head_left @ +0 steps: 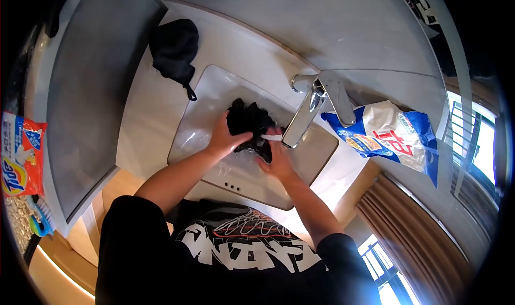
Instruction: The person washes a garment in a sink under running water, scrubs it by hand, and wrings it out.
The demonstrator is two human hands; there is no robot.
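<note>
A bunched, wet black cloth [248, 120] is held low in the white sink [196, 120], under the chrome faucet [304, 117]. My left hand [225, 137] grips its left side, the thumb lying across the front. On the other side my right hand [277, 159] closes on the lower right part, with some fingers hidden by the cloth. Water runs from the spout onto the right hand and the cloth. The cloth's exact kind cannot be made out.
Another black cloth item [174, 50] with a loop lies on the counter [144, 106] at the upper left. Beside the faucet rests a blue-and-white detergent bag [383, 136]. At the far left are an orange Tide packet [24, 154] and a scrub brush [42, 217].
</note>
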